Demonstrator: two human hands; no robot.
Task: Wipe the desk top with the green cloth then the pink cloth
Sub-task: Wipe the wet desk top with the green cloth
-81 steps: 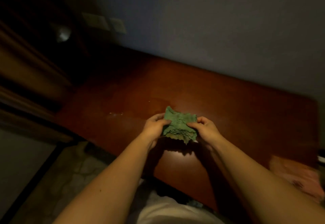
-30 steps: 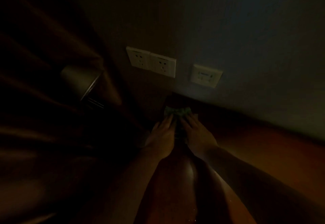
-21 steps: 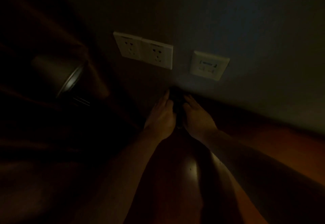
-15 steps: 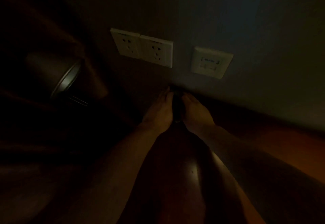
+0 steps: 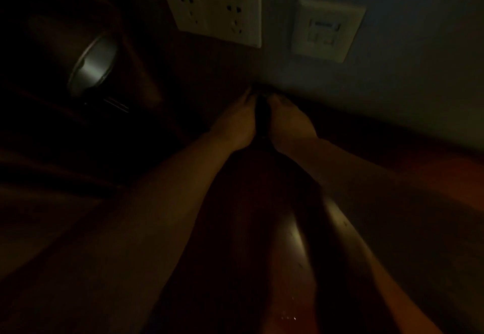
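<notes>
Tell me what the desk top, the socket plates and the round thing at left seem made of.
Desk top: likely varnished reddish-brown wood or veneer; a bright glossy streak runs along it. Socket plates: smooth off-white plastic, by their even matt faces and moulded edges. Round thing: possibly brushed metal, from its grey sheen; too dark to be sure.
</notes>
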